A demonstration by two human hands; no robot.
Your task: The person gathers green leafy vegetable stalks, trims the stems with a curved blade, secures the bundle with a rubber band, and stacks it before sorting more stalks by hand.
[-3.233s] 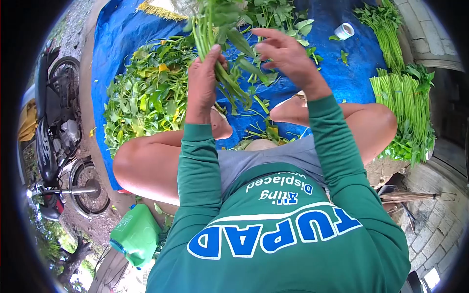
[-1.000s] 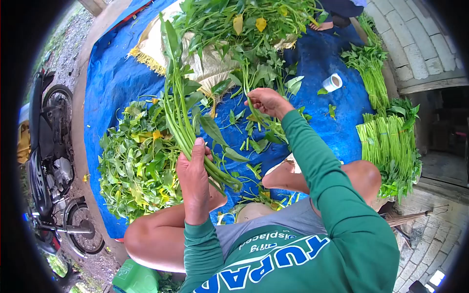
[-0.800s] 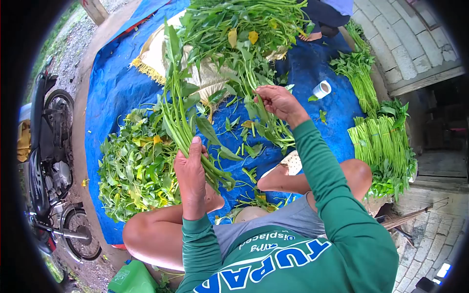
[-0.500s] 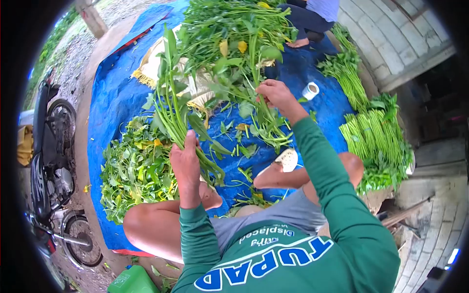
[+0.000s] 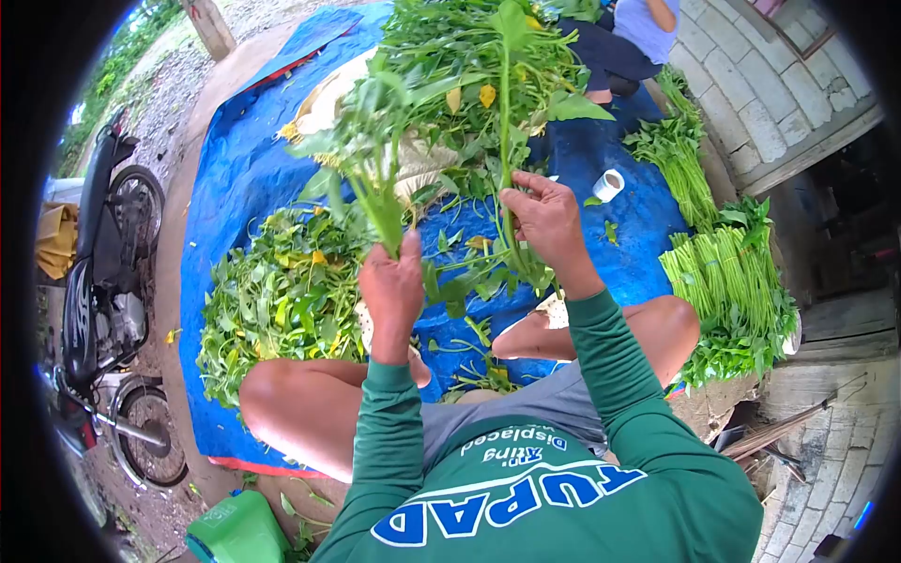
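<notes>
My left hand (image 5: 391, 286) is closed around a bunch of leafy green stalks (image 5: 378, 202), which looks like water spinach and is blurred at its leafy top. In my right hand (image 5: 549, 220), thumb and fingers pinch a single long leafy stem (image 5: 506, 122) held upright. Some leaves hang below that hand. Beyond both hands lies a large heap of the same greens (image 5: 450, 56), with a few yellow leaves in it. Loose leaves and stem pieces are scattered on the blue tarp (image 5: 221, 188) between my bent legs.
A pile of loose leaves (image 5: 272, 310) lies at my left. Tied bundles of stalks (image 5: 727, 272) are stacked at right, near a white roll (image 5: 609, 185). Another person (image 5: 615, 47) sits beyond. A motorcycle (image 5: 103, 272) and a green container (image 5: 235, 527) stand left.
My left hand has moved right and slightly up, and its bunch stands more upright. The right hand has shifted right and a little down, now with a long stem upright.
</notes>
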